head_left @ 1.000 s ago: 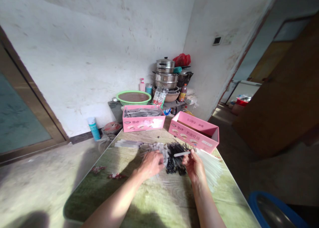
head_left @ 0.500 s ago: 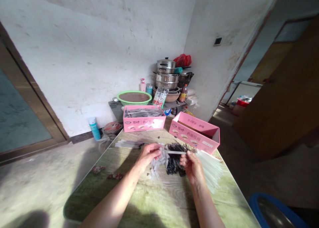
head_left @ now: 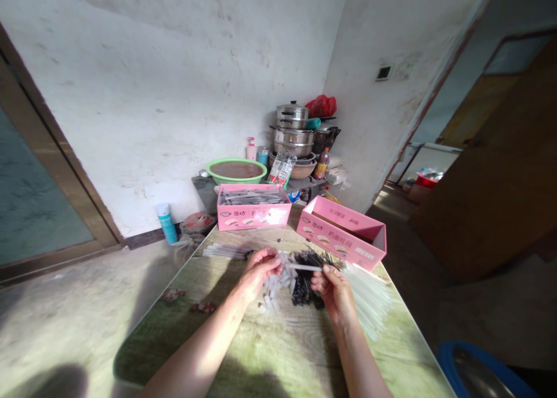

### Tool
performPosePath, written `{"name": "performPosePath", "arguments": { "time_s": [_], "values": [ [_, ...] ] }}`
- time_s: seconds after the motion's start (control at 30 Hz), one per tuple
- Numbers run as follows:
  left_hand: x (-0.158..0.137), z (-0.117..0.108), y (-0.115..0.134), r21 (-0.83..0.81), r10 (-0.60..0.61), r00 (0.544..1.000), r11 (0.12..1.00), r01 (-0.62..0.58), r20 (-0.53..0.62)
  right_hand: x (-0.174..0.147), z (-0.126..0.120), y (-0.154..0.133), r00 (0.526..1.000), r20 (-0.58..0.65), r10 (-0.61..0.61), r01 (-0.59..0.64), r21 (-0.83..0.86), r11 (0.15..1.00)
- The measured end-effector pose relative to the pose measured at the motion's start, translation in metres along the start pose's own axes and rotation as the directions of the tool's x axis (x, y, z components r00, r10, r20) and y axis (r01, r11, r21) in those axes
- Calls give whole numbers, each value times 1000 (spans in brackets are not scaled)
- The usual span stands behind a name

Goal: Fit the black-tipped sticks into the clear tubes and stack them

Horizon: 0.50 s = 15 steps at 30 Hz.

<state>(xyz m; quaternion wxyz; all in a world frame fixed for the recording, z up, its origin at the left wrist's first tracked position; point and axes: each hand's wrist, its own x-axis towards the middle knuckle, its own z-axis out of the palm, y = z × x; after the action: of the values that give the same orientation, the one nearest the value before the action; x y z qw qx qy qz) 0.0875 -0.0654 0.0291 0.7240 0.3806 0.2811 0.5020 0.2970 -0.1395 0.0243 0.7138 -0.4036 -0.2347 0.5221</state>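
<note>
A thin whitish translucent tube [head_left: 305, 267] spans level between my two hands above the table. The fingers of my left hand [head_left: 260, 270] are closed at its left end. At the other end, my right hand [head_left: 334, 288] pinches it between thumb and fingers. Below and beside my left hand lies a heap of short translucent pieces [head_left: 273, 296]. A pile of thin black pieces [head_left: 301, 293] sits between the hands. Long clear tubes [head_left: 368, 299] fan out to the right of my right hand. Several whitish tubes [head_left: 224, 250] lie beyond my left hand.
A pink box [head_left: 255, 217] full of greyish tubes stands at the table's back edge. Right of it is another pink box [head_left: 342, 235], its visible interior without tubes. Behind are a green basin [head_left: 237, 179] and stacked pots [head_left: 292, 134]. A blue-rimmed container [head_left: 483, 369] stands at the lower right.
My right hand has moved slightly left, closer to my left hand, with the tube still between them. The view has shifted a little; the boxes and piles look unchanged.
</note>
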Motion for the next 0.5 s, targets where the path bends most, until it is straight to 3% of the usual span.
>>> {"name": "performPosePath", "arguments": {
  "time_s": [0.3, 0.4, 0.5],
  "values": [
    [-2, 3, 4, 54, 13, 1000, 998, -12, -27, -1, 3, -1, 1000, -15, -7, 7, 1, 1000],
    [0, 1, 3, 259, 107, 994, 961, -99, -15, -1, 1, -2, 999, -27, -25, 26, 12, 1000],
    [1, 1, -4, 525, 218, 974, 824, -215, 57, 1, -2, -4, 998, -40, -39, 40, 20, 999]
  ]
}}
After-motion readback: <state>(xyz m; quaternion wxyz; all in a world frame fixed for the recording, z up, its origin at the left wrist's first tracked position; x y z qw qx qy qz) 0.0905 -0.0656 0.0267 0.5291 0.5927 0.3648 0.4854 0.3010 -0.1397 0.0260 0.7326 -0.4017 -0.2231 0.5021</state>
